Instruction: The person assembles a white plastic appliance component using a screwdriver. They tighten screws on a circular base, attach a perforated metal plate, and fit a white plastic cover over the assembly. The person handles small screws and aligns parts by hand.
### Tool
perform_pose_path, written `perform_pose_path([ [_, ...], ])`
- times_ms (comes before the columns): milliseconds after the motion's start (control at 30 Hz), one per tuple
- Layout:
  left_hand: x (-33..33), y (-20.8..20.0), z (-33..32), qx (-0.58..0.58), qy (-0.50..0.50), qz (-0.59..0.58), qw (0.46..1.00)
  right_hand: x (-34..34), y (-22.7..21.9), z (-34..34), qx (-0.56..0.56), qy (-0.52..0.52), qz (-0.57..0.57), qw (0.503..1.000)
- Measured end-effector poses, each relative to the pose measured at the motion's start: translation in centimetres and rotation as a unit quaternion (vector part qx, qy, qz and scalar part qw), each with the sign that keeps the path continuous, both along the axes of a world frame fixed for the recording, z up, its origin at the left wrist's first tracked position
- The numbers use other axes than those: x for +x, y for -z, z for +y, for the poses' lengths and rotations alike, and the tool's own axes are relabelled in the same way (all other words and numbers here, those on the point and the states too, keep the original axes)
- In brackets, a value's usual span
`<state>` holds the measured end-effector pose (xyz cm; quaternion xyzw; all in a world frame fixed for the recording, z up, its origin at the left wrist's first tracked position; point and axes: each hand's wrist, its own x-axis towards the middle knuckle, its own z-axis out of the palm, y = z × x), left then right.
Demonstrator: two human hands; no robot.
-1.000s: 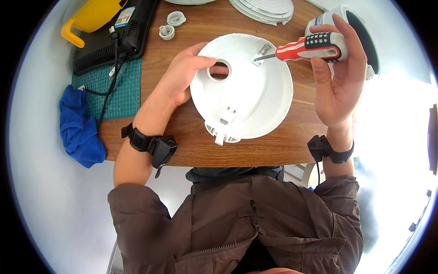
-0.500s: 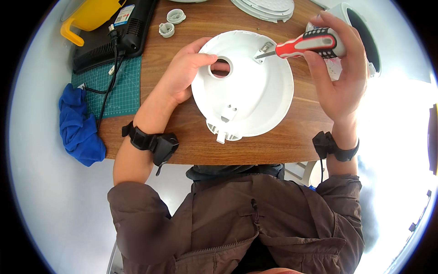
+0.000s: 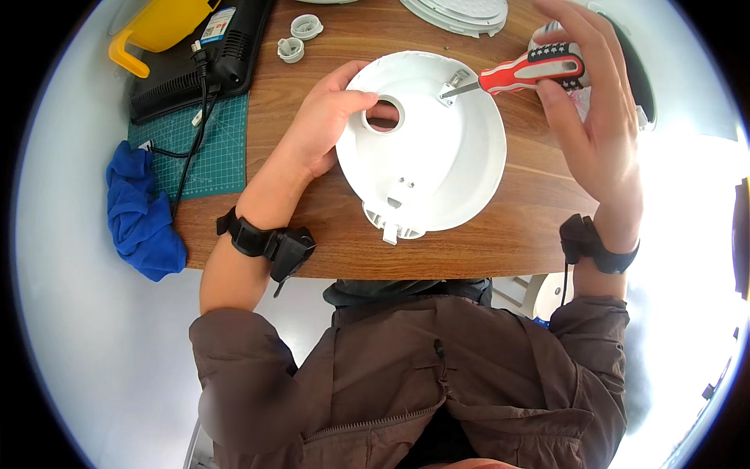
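A round white plastic cover (image 3: 426, 164) with a hole near its left side is tilted up over the table. My left hand (image 3: 324, 113) grips its left rim, thumb by the hole and a fingertip showing through it. My right hand (image 3: 598, 109) holds a screwdriver (image 3: 519, 74) with a red, grey and black handle. Its shaft points left, and the tip meets a small metal bracket (image 3: 453, 86) at the cover's upper right. Two small screws or screw holes show beside a slot lower on the cover, above a white latch tab (image 3: 390, 233).
Two small white caps (image 3: 301, 35) and a white disc-shaped lid (image 3: 461, 14) lie at the back of the wooden table (image 3: 312, 250). Left are a black appliance (image 3: 195, 70) with a cord, a yellow container (image 3: 160, 31), a green mat (image 3: 223, 156) and a blue cloth (image 3: 141, 215). A white pot (image 3: 644, 117) stands behind my right hand.
My right hand has shifted slightly right and its fingers have opened out around the screwdriver handle. The driver tip stays at the bracket. The whole view has moved a little.
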<state>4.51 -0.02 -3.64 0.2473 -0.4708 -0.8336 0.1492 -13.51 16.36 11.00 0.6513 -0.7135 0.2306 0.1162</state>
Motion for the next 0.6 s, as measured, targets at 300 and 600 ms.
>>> perform_pose_path([
  [300, -0.2, 0.0, 0.1, -0.004, 0.001, -0.003, 1.000, -1.9, -0.2, 0.8, 0.068, 0.026, 0.042, 0.996],
  [600, 0.4, 0.0, 0.4, -0.022, -0.011, -0.009, 1.000, 0.9, -0.5, -0.2, 0.068, 0.087, -0.046, 0.993],
])
